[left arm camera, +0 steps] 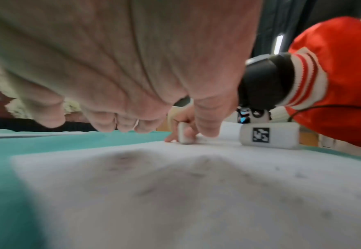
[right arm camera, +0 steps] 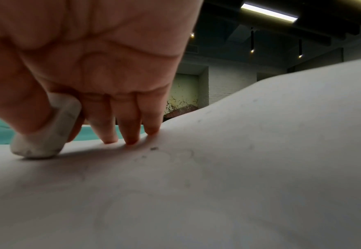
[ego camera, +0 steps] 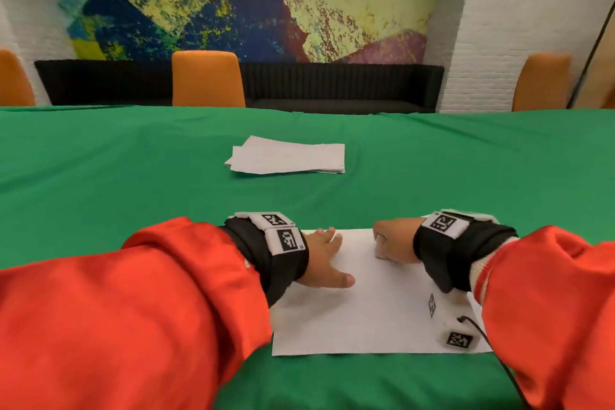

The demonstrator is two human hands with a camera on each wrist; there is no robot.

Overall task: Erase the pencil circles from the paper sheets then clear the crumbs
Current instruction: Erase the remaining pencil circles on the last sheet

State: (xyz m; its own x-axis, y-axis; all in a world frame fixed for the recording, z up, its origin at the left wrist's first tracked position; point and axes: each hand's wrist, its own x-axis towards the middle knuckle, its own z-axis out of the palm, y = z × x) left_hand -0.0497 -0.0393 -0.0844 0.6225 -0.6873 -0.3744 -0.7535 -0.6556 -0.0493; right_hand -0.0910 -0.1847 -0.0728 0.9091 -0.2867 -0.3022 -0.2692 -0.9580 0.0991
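**Eraser down, sheet pinned**

Your paper sheet [ego camera: 376,303] lies at the near edge of the table [ego camera: 133,183]. It is thin and light and will likely skid or crease, so keep your left hand [ego camera: 324,258] flat, fingers spread, on its left side. Your right hand [ego camera: 394,238] pinches the eraser [right arm camera: 45,133] (small, soft, grubby) between thumb and fingers, tip on the paper. Farther off lies the stack of sheets [ego camera: 289,155].
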